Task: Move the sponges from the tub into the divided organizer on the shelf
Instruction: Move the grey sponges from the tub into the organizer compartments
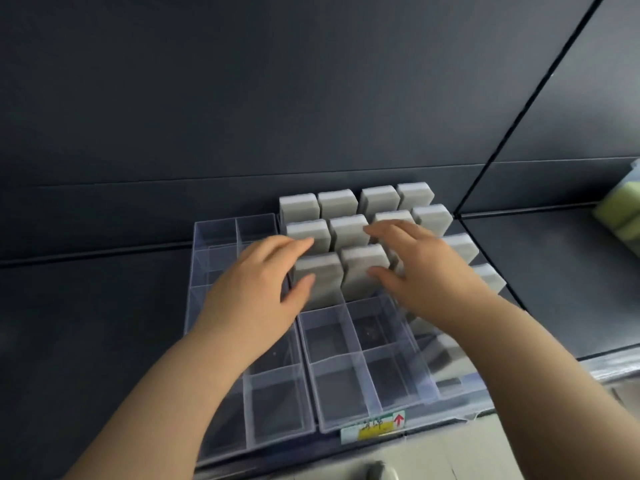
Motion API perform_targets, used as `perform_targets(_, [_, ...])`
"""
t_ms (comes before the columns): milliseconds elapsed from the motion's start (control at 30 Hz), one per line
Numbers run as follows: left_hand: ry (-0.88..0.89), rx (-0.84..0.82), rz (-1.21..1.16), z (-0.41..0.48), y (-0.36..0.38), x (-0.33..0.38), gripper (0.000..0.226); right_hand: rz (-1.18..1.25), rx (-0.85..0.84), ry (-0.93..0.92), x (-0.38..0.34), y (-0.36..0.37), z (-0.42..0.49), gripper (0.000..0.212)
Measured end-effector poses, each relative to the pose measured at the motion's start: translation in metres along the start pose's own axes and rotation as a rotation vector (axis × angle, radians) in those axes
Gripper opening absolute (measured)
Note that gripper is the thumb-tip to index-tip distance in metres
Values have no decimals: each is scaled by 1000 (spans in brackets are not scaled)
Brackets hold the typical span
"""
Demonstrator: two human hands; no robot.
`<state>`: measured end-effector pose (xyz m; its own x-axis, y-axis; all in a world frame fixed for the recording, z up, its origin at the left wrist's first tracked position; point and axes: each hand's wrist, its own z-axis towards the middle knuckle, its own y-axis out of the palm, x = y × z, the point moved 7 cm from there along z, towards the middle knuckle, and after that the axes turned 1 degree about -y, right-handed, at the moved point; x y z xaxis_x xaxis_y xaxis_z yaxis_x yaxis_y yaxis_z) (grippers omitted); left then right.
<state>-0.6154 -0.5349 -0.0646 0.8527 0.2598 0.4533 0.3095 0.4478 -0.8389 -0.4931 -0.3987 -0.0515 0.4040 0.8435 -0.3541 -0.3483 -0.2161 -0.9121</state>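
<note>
A clear divided organizer (332, 368) sits on the dark shelf (104, 306). Several grey sponges (337, 202) stand upright in its back and right compartments. My left hand (256, 292) pinches the left sponge of the third row (320, 271), fingers behind its top and thumb on its front. Beside it, my right hand (419, 271) holds the neighbouring sponge (360, 263) the same way, thumb at its right front edge. Both sponges stand in their compartments. The tub is out of view.
Front and left compartments of the organizer hold nothing. A price label (377, 424) is stuck on the shelf's front edge. Green sponges (618, 216) lie on the neighbouring shelf bay at far right, past a vertical seam in the dark back wall.
</note>
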Motion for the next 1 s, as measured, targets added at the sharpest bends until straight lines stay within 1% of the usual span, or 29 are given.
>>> perform_targets(200, [50,144,49,-19,-27,36,42,98,195,25,-1,-45,-44,46])
perform_targets(300, [109,173,104,-29,-26,72,45,108,274,35,10,-69,-76,47])
perform_targets(400, [158,175,130,-43,-15,118,48,89,295,57,32,-91,-117,49])
perform_targets(500, [189,173,83,-61,9,174,48,73,309,96,63,-114,-172,53])
perform_targets(667, [242,107,-22,-88,82,286,45,60,267,247,138,-144,-286,57])
perform_targets(767, [295,-5,-56,-105,138,345,45,87,222,375,183,-147,-354,54])
perform_targets(900, [339,-145,-64,-126,193,404,46,99,179,526,231,-149,-432,51])
perform_targets(1000, [402,-200,-40,-132,220,437,45,98,177,613,257,-153,-475,52])
